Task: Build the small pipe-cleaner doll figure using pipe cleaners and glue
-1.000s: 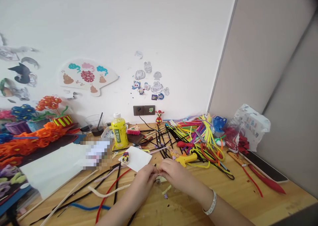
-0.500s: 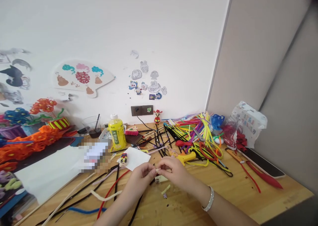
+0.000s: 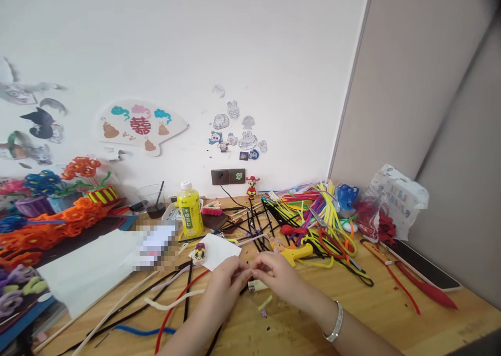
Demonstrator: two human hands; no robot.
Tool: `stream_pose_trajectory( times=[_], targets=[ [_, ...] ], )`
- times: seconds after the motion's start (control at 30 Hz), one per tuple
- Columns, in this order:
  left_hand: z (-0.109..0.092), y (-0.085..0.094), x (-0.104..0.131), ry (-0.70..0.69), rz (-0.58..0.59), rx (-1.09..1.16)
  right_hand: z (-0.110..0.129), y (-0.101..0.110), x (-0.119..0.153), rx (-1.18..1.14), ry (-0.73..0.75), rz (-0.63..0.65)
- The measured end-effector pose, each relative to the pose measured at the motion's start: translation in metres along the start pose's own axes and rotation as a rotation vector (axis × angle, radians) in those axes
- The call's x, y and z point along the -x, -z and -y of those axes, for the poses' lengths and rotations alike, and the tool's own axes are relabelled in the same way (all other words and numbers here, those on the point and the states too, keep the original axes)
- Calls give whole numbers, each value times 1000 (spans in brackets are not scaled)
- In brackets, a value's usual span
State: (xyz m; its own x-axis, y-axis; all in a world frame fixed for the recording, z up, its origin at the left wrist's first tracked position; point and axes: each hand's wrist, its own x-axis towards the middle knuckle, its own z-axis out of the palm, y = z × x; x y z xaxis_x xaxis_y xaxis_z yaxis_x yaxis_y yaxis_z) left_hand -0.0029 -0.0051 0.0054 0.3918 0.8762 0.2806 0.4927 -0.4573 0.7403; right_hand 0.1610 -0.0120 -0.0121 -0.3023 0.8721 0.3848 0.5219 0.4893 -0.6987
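Note:
Fingertips of my left hand [image 3: 230, 277] and my right hand [image 3: 274, 275] meet in a pinch low over the table. Whatever small thing sits between them is mostly hidden, and I cannot make it out. Just under my right fingers lies a pale object with a metal end [image 3: 252, 288], perhaps a lighter. A short pale yellow piece [image 3: 265, 303] rests nearer to me. Beyond my left hand, a small pipe-cleaner figure [image 3: 199, 252] lies by a white sheet of paper [image 3: 219, 251]. A yellow glue gun [image 3: 299, 252] lies beyond my right hand.
Loose pipe cleaners, including a red one [image 3: 176, 304] and a blue one [image 3: 144, 330], cross the left side. A yellow bottle [image 3: 190, 212] and a cup [image 3: 154, 204] stand behind. A pipe-cleaner heap [image 3: 324, 204], scissors [image 3: 318, 217] and a phone-like slab [image 3: 420, 264] lie right.
The whole view has shifted slightly, so things appear a little further right and lower. Both hands remain pinched together at about the same spot on the table.

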Motion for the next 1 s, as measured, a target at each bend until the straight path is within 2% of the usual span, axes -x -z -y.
stream_pose_trajectory(
  times=[0.1,0.2,0.4,0.5,0.6,0.73,0.9,1.0],
  targets=[
    [-1,1,0,-13,-9,-25,1,-3,2,42,5,50],
    [0,1,0,-43,-14,-27,1,-7,1,-60,-37,33],
    [-2,2,1,-160,-14,-22,2,-7,-3,-624,-156,-53],
    [0,3,-1,-196,-10,-5,0,-8,-3,-905,-230,-43],
    [3,3,-2,-193,-24,-4,-2,-9,-2,-1053,-271,12],
    [4,3,-3,-254,-10,-71,-4,-5,-4,-998,-271,117],
    [6,2,0,-359,6,-197,-4,-2,-6,-874,-226,70],
    [11,-1,2,-383,-6,-304,-4,-1,-5,-820,-218,134]
  ],
)
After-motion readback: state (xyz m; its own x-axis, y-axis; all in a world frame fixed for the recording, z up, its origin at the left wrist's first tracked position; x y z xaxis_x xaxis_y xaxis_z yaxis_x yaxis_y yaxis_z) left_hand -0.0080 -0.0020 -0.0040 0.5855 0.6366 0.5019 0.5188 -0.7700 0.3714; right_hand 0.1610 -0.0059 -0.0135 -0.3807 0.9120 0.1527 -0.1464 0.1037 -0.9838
